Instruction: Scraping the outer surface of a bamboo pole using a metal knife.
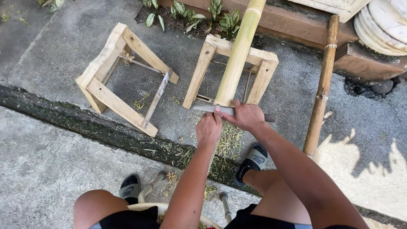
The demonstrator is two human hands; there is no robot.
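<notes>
A long green-yellow bamboo pole point(238, 55) slants from the top of the view down over a wooden sawhorse point(259, 68) toward me. A grey metal blade point(207, 109) lies flat across the pole's near end. My right hand point(248, 116) grips the blade's handle on the right side. My left hand point(209, 127) sits just below the blade, with its thumb pressing on the blade's back. The pole's near end is hidden under my hands.
A second wooden sawhorse point(123, 80) lies tipped over at the left. A brown bamboo pole point(321, 91) lies to the right. Shavings point(229, 142) litter the concrete by my sandalled feet. Plants point(190, 17) and stacked round slabs point(381, 25) stand at the back.
</notes>
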